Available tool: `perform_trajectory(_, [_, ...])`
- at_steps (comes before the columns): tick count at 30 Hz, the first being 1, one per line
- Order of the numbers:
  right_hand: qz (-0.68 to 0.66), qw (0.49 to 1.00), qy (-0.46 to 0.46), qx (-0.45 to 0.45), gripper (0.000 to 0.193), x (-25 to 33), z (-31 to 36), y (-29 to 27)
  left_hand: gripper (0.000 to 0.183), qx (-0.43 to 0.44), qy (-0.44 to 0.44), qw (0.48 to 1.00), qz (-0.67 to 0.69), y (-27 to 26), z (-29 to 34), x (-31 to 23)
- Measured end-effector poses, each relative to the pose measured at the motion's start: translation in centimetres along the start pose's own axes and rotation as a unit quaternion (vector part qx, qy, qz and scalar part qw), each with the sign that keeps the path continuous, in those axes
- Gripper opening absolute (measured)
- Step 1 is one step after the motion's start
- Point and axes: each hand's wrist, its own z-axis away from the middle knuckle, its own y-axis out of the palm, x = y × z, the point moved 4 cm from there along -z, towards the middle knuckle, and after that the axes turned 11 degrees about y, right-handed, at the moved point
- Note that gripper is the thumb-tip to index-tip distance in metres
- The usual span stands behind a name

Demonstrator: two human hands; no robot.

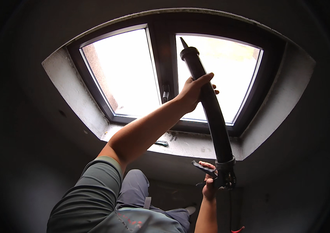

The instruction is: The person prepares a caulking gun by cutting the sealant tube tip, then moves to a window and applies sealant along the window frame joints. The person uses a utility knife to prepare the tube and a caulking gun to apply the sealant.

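A long black caulking gun (216, 120) is held up in front of the window, its pointed nozzle (184, 42) aimed upward and slightly left. My left hand (196, 91) wraps round the upper part of the barrel, thumb across the front and fingertips showing on the far side. Down at the lower end, my right hand (209, 182) grips the gun by its handle and trigger. The handle partly hides the fingers there. A thin rod (231, 211) with a red hooked end runs down from the back of the gun.
A dark-framed two-pane window (167, 50) with a handle (165, 94) on its middle post fills the wall ahead. On the pale sill (190, 144) lies a utility knife (161, 143) with some small dark bits beside it. Dim grey wall surrounds the recess.
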Motion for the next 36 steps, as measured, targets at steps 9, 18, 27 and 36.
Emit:
perform_trajectory(9, [0.349,0.934,-0.04,-0.059,0.068,3.3,0.6,-6.1,0.053,-0.071,-0.046,0.991,0.102,1.2,0.7,0.9])
perform_trajectory(18, [0.335,0.895,0.293,0.025,0.039,6.2,13.0,-1.0,0.034,-0.059,0.011,0.993,0.097,2.7,4.5,1.0])
perform_trajectory(27, [0.718,0.689,0.041,0.086,0.116,9.8,5.9,-9.7,0.04,-0.003,-0.017,0.992,0.125,3.2,5.2,2.8])
perform_trajectory(36, [0.481,0.869,-0.077,0.084,0.053,2.9,0.1,-7.6,0.055,-0.036,-0.055,0.986,0.151,2.1,3.1,1.9])
